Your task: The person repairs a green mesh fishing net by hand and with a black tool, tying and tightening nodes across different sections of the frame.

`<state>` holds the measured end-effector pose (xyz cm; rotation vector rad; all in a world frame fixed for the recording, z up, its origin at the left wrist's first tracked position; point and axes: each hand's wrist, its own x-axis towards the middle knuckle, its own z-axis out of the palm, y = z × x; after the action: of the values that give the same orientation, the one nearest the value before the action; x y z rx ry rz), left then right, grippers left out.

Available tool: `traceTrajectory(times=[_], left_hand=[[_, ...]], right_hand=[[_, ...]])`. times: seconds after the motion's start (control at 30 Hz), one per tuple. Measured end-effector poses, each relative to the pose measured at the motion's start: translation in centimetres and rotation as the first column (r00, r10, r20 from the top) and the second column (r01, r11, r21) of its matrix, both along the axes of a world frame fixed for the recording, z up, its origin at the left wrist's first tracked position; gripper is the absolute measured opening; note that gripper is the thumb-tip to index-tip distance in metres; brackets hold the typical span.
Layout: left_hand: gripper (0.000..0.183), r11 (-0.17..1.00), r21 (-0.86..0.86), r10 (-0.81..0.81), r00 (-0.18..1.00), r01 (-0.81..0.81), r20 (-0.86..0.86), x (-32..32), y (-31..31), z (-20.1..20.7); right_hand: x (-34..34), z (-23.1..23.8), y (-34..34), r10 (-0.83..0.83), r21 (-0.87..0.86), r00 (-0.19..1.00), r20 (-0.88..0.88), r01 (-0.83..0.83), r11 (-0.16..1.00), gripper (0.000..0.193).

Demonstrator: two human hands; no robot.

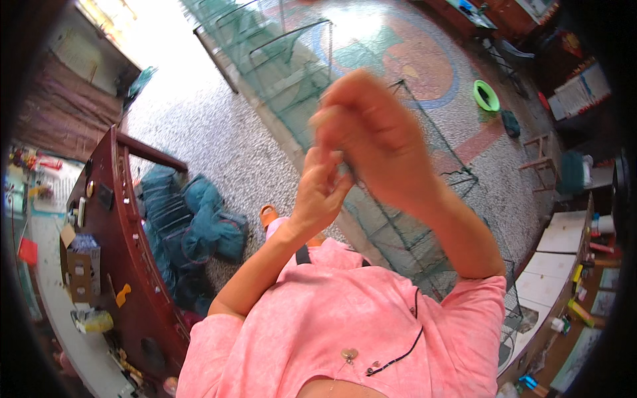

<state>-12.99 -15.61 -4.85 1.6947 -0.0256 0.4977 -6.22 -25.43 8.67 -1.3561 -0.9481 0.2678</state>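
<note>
In the head view, our only one, we see a long, green, see-through mesh net (285,83) stretched over thin dark wire frames (438,129); it lies along the speckled grey floor (192,132) in front of us and runs down toward our right side. We judge it light for its length: the mesh soft, limp and quick to snag, the wire springy and fairly stiff. We would take hold at a wire frame, since the bare mesh would likely sag or tear.

Our left hand (322,189) is raised over the near edge of the net, fingers bent and bunched toward the thumb. Our right hand (378,132) is up beside it, over the net, its fingers curled but blurred. The two hands overlap in view, and we cannot tell whether they touch, or whether either closes on something thin.

Left of the net sits a heaped blue-green netting bundle (192,219); right of it, a round light-green plastic basin (492,105).
</note>
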Motion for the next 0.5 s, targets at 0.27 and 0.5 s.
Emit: traceTrajectory(times=[0.27, 0.5], left_hand=[[0.015, 0.808, -0.567, -0.276, 0.953, 0.16, -0.125, 0.5, 4.2, 0.6], [0.013, 0.668, -0.727, -0.33, 0.939, 0.158, -0.1, 1.2, 4.7, 0.1]], right_hand=[[4.7, 3.1, -6.5, -0.06, -0.254, 0.665, 0.744, 0.365, 0.896, 0.005], [7.8, 0.5, -9.2, -0.453, -0.312, 0.568, 0.687, 0.794, 0.521, 0.008]])
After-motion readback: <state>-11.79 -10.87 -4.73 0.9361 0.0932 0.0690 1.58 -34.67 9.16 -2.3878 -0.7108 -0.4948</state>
